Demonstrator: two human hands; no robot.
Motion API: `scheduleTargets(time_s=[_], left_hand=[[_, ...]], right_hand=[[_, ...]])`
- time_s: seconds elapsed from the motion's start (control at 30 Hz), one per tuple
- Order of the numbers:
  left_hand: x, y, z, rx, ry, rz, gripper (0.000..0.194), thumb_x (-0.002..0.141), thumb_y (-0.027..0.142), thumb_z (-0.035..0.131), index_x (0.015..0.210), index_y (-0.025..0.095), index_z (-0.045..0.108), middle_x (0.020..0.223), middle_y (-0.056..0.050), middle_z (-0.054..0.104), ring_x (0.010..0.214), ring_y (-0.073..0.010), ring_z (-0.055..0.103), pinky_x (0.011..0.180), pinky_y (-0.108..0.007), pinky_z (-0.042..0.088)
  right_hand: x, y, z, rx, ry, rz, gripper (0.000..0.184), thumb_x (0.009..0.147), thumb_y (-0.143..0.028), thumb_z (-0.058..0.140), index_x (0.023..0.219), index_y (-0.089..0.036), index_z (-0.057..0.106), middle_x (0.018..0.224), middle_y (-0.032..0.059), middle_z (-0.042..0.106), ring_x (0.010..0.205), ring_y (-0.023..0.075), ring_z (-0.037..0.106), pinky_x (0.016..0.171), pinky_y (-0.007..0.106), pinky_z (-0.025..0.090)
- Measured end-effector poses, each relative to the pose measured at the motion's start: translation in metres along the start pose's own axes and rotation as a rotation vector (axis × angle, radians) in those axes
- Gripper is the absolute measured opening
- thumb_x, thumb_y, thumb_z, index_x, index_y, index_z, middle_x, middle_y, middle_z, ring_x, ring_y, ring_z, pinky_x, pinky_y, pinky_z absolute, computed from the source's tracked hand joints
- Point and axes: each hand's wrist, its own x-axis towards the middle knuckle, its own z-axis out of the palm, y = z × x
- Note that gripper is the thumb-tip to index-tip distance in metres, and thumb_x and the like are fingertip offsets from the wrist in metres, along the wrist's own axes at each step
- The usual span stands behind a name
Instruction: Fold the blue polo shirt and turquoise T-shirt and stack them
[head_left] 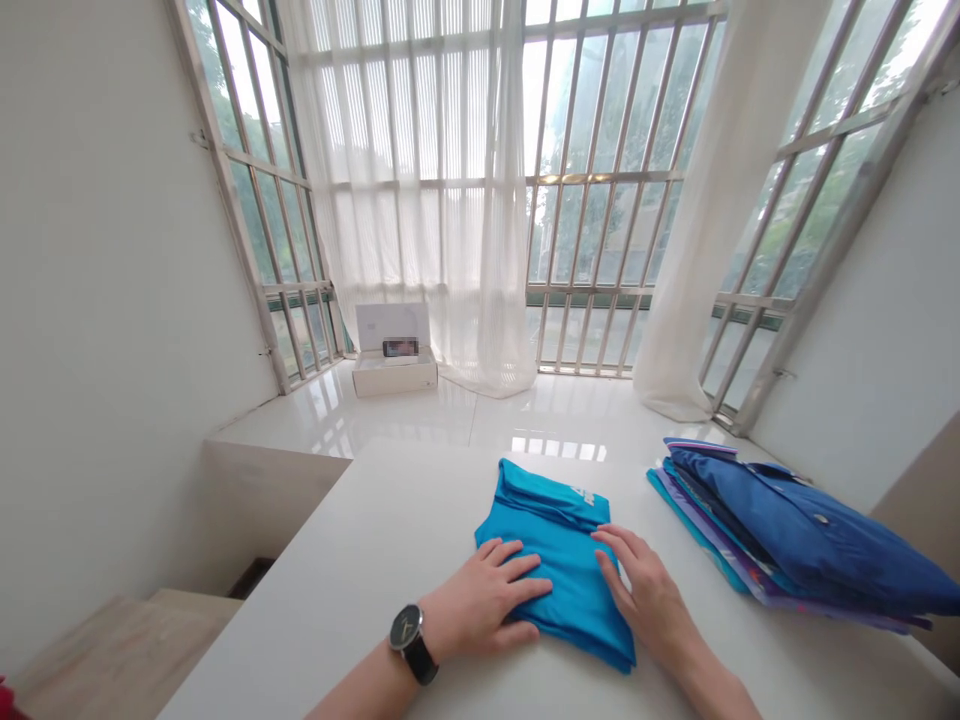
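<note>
A bright blue folded garment (559, 555) lies on the white table in front of me, with a small white print on its upper right part. Its far section is folded over into a band. My left hand (491, 595) rests flat on the garment's left side, fingers spread and pointing right. At the right edge, my right hand (637, 580) touches the cloth with its fingertips, the fingers apart. A watch (407, 630) with a black strap is on my left wrist. The garment's exact kind does not show.
To the right stands a stack of folded clothes (795, 530), dark blue on top. An open white box (395, 375) with a dark-screened device (400, 346) sits on the window ledge (480, 420). White curtains (495, 250) hang before barred windows. The white table (315, 600) ends at left.
</note>
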Motion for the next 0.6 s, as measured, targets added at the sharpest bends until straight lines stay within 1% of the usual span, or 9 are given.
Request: scheduleTargets(time_s=[0.1, 0.17, 0.23, 0.3, 0.4, 0.5, 0.6], left_hand=[[0.001, -0.005, 0.007, 0.044, -0.012, -0.014, 0.049, 0.101, 0.055, 0.037, 0.147, 0.038, 0.039, 0.157, -0.002, 0.039, 0.144, -0.0327, 0.033, 0.117, -0.059, 0.026], [0.004, -0.007, 0.013, 0.076, 0.011, -0.037, 0.048, 0.103, 0.052, 0.034, 0.148, 0.037, 0.039, 0.157, -0.001, 0.039, 0.145, -0.0316, 0.033, 0.118, -0.058, 0.027], [0.008, -0.008, 0.019, 0.105, 0.044, -0.069, 0.047, 0.103, 0.050, 0.034, 0.147, 0.036, 0.040, 0.157, -0.002, 0.040, 0.144, -0.0312, 0.033, 0.118, -0.057, 0.028], [0.011, -0.009, 0.024, 0.128, 0.075, -0.096, 0.047, 0.103, 0.049, 0.035, 0.148, 0.035, 0.039, 0.156, -0.002, 0.041, 0.144, -0.0313, 0.034, 0.117, -0.056, 0.029], [0.013, -0.009, 0.026, 0.141, 0.096, -0.110, 0.046, 0.103, 0.047, 0.038, 0.148, 0.035, 0.039, 0.156, -0.002, 0.041, 0.142, -0.0318, 0.036, 0.116, -0.057, 0.030], [0.013, -0.008, 0.022, 0.137, 0.101, -0.097, 0.045, 0.101, 0.046, 0.043, 0.144, 0.033, 0.043, 0.153, -0.003, 0.046, 0.139, -0.0324, 0.040, 0.114, -0.057, 0.032], [0.011, -0.009, 0.013, 0.117, 0.093, -0.062, 0.042, 0.097, 0.044, 0.054, 0.136, 0.030, 0.051, 0.144, -0.004, 0.055, 0.134, -0.0313, 0.045, 0.111, -0.053, 0.037]], right_hand=[[-0.002, -0.020, -0.001, 0.032, -0.104, -0.072, 0.027, 0.097, -0.042, 0.048, 0.108, -0.027, 0.068, 0.121, 0.0087, 0.067, 0.112, 0.0247, 0.063, 0.097, 0.044, 0.053], [-0.003, -0.031, -0.003, 0.046, -0.177, -0.108, 0.026, 0.097, -0.042, 0.049, 0.105, -0.028, 0.069, 0.121, 0.0087, 0.068, 0.111, 0.0248, 0.063, 0.096, 0.044, 0.053], [-0.004, -0.038, -0.004, 0.053, -0.234, -0.134, 0.026, 0.096, -0.044, 0.051, 0.107, -0.028, 0.069, 0.121, 0.0092, 0.068, 0.112, 0.0254, 0.064, 0.096, 0.044, 0.054], [-0.004, -0.039, -0.004, 0.050, -0.266, -0.155, 0.031, 0.093, -0.047, 0.055, 0.113, -0.027, 0.068, 0.123, 0.0105, 0.068, 0.113, 0.0268, 0.063, 0.096, 0.046, 0.054], [-0.004, -0.033, -0.003, 0.038, -0.279, -0.173, 0.038, 0.088, -0.049, 0.061, 0.118, -0.026, 0.068, 0.124, 0.0118, 0.068, 0.114, 0.0290, 0.063, 0.097, 0.047, 0.054], [-0.004, -0.029, -0.002, 0.041, -0.269, -0.178, 0.036, 0.087, -0.046, 0.064, 0.118, -0.029, 0.068, 0.126, 0.0110, 0.067, 0.116, 0.0296, 0.063, 0.097, 0.048, 0.054], [-0.004, -0.033, -0.005, 0.063, -0.287, -0.199, 0.036, 0.087, -0.046, 0.063, 0.119, -0.030, 0.067, 0.129, 0.0110, 0.065, 0.117, 0.0296, 0.062, 0.097, 0.048, 0.054]])
